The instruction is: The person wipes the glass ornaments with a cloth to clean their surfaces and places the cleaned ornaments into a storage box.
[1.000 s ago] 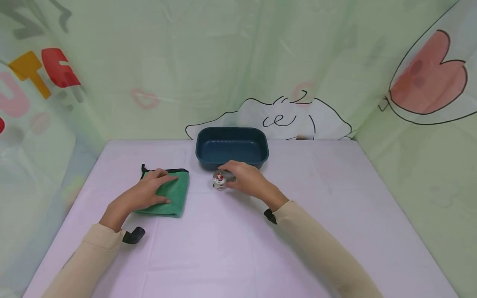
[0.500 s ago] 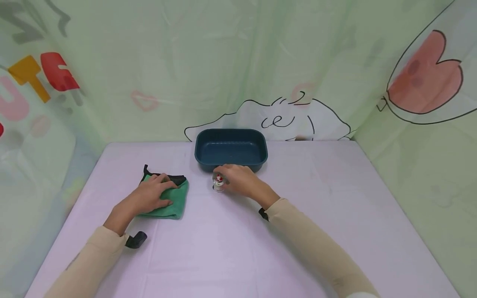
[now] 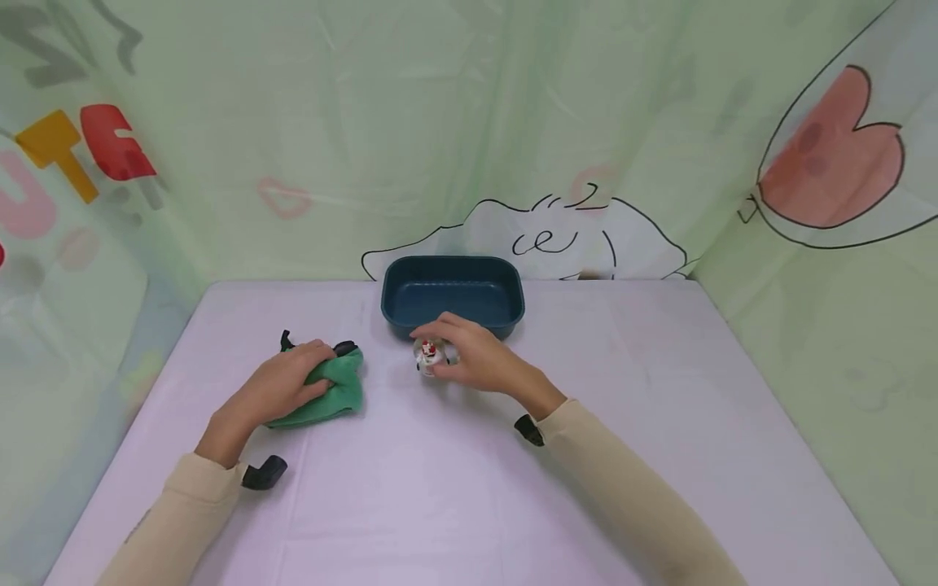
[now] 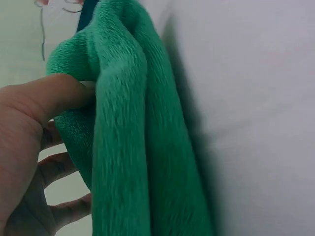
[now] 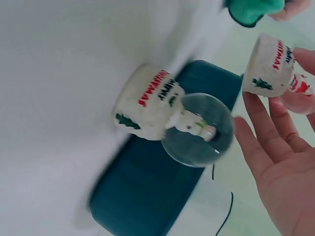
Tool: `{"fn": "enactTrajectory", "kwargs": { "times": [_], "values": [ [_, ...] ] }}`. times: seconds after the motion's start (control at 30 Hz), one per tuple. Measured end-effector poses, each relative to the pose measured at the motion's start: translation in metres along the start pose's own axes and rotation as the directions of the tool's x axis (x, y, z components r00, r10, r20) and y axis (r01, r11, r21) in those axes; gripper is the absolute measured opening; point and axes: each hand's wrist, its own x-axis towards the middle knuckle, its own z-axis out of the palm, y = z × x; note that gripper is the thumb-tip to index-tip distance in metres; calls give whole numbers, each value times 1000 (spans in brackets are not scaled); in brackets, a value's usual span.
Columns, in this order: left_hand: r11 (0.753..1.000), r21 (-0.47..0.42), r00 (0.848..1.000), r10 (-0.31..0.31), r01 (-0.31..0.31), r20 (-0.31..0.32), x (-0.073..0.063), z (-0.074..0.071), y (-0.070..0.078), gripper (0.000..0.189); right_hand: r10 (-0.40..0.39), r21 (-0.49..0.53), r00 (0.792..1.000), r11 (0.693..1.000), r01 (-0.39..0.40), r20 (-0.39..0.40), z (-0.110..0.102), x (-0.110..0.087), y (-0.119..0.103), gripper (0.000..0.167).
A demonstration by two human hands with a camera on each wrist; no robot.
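Observation:
A green cloth (image 3: 340,389) with black edging lies on the table, bunched up under my left hand (image 3: 291,381). In the left wrist view the thumb presses into a fold of the cloth (image 4: 123,123), with the fingers behind it. My right hand (image 3: 479,358) holds a small snow globe (image 3: 429,358) with a red-and-white figure inside, thumb on the near side and fingers over the far side. In the right wrist view this held snow globe (image 5: 269,69) shows a white lettered base. A second snow globe (image 5: 150,105) with a white figure stands closer to the camera, mostly hidden by my hand in the head view.
A dark blue rectangular bin (image 3: 452,297) stands at the back of the table, right behind the right hand. The pale tablecloth (image 3: 410,488) covers the table. Printed hangings (image 3: 440,122) enclose the back and sides.
The left fingers have drawn the cloth together, so its flat folded shape is now rumpled. My right hand has closed around the snow globe, which has shifted only slightly.

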Motion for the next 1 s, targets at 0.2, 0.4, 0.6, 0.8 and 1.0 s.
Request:
{"fn": "enactTrajectory", "kwargs": {
  "times": [0.2,0.4,0.6,0.8,1.0],
  "values": [
    [976,-214,990,1,-31,-138,4,-11,8,23,-33,122,999,992,34,-6,-14,-9,-8,54],
    [928,-325,951,83,-183,-299,14,-19,34,23,13,213,997,977,2,-73,-27,-16,-18,60],
    [861,-436,912,75,-264,-403,25,-30,63,28,50,296,985,955,1,-165,-41,-21,-33,44],
    [794,-492,879,107,-357,-464,36,-31,89,32,-49,314,976,942,115,-212,-44,-20,-41,46],
    [756,-540,871,81,-371,-485,44,-26,104,38,-79,329,969,932,156,-235,-42,-19,-47,50]
  ]
}}
